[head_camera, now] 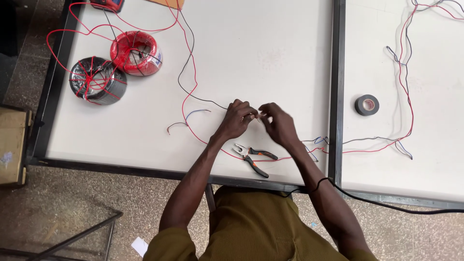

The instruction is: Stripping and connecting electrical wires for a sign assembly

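Note:
My left hand (237, 119) and my right hand (279, 124) meet over the white table (261, 53), fingertips pinched together on the end of a thin black wire (186, 65) that runs up the table. A red wire (191, 104) loops beside it and passes under my hands. Orange-and-black pliers (253, 157) lie open on the table just below my hands, touching neither. The exact spot where the fingers grip is blurred.
A red wire coil (137, 53) and a black wire coil (96, 79) sit at the far left. A roll of black tape (367, 105) lies on the adjoining right table (435, 159) among more wires. A short loose wire (186, 118) lies left of my hands.

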